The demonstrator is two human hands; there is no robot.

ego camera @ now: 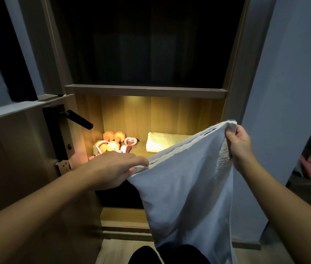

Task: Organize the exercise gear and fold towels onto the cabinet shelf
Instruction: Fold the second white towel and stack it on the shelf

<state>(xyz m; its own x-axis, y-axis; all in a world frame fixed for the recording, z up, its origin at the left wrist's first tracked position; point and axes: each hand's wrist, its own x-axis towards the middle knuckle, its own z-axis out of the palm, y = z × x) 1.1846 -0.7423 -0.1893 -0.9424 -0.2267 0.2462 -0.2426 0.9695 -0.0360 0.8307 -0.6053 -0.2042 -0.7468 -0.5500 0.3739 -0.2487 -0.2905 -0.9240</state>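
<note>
White terry-cloth towel (185, 183) hangs doubled in the air in front of the lit wooden cabinet shelf (141, 149), held by its top edge. The left hand (112, 166) pinches the lower corner between thumb and fingers. The right hand (239, 143), held higher, has its fingers curled round the other corner.

To fold it well, I would bring both corners level and pull the edge taut, check that the layers line up, then bring one hand across to the other to halve the towel before laying it beside the pale folded towel (162, 143) already on the shelf.

The hanging cloth runs out of view at the bottom, so its length is unknown, and it hides the right end of the shelf. The left hand covers part of the heap of orange dumbbells (112, 138) and the pink heart-shaped gripper (130, 141). The compartment above is too dark to read.
</note>
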